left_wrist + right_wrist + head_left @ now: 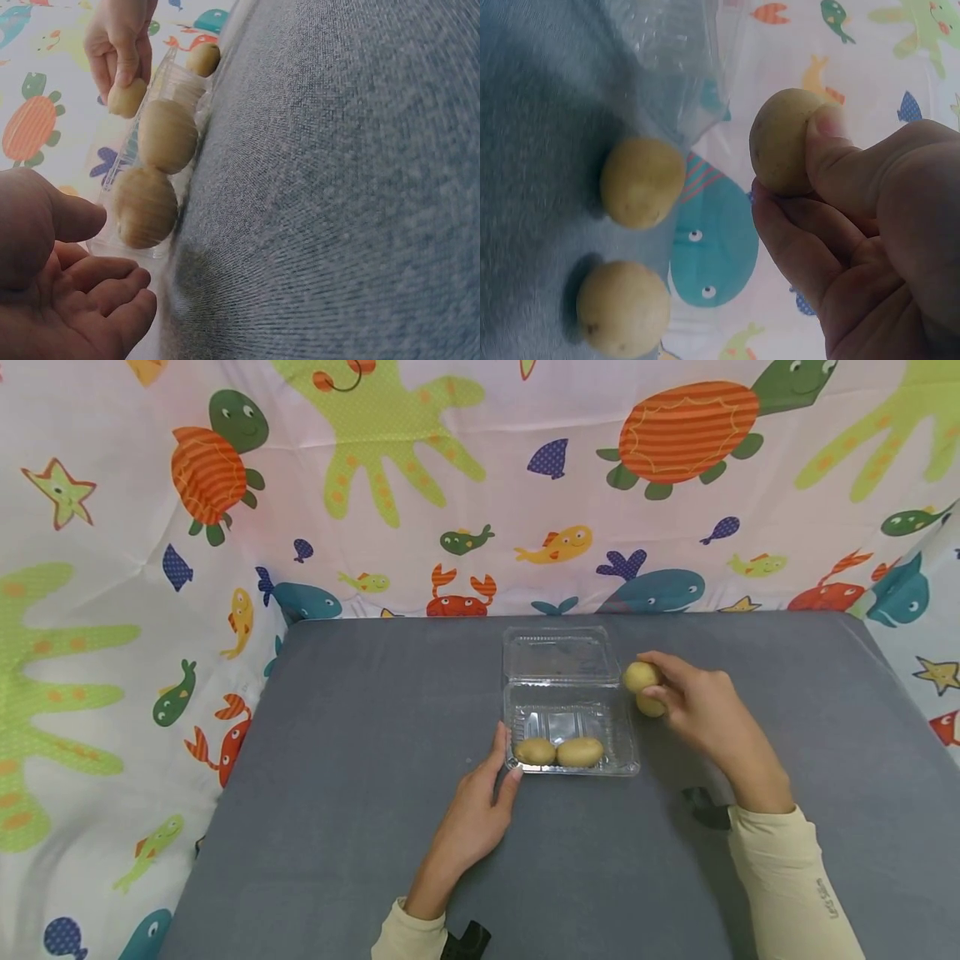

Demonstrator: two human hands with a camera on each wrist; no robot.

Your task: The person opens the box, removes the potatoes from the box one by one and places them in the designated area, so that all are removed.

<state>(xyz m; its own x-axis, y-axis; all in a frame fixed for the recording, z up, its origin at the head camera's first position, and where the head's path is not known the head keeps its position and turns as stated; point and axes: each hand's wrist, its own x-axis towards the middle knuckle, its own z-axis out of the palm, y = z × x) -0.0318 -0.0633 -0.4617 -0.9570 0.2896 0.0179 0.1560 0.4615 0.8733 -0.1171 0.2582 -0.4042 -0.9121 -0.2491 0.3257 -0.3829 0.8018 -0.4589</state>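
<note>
A potato is pinched between the thumb and fingers of my right hand, raised beside the right edge of a clear plastic clamshell box. The box lies with its lid folded back. Inside, along its front side, two potatoes lie end to end. My left hand rests at the box's front left corner, its index finger along the left side and its thumb by the front edge. In the right wrist view, two more potatoes sit on the table below the held one; in the head view, my right hand partly covers that spot.
A grey cloth-covered table spreads around the box. Behind it and at the sides hangs a white curtain printed with sea animals. A dark strap-like piece shows at my right wrist.
</note>
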